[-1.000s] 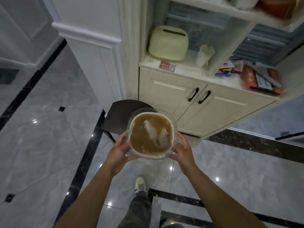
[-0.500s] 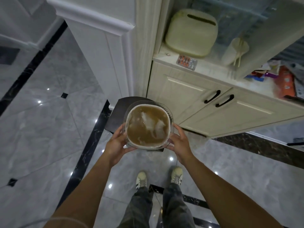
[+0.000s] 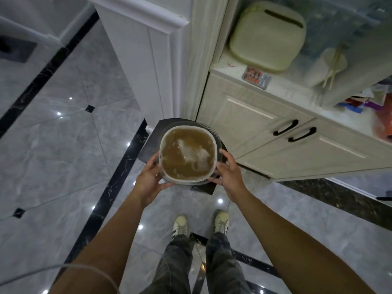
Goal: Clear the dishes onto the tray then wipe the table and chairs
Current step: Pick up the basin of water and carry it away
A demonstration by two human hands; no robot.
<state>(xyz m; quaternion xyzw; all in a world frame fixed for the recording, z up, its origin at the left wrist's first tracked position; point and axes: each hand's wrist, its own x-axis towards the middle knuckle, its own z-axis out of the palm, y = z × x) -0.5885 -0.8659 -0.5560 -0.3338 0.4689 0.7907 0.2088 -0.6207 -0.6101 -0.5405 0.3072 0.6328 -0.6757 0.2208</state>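
Brown soup [image 3: 180, 164] in a white bowl [image 3: 184, 181], left hand [image 3: 148, 183] and right hand [image 3: 230, 177] curled round its opposite sides.

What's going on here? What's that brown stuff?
A person is standing on a shiny grey tiled floor, carrying a bowl full of brown, soupy liquid. The left hand grips one side and the right hand grips the other, keeping it level. The bowl is held above a dark object on the floor, next to a cream cabinet. No tray or table is in view.
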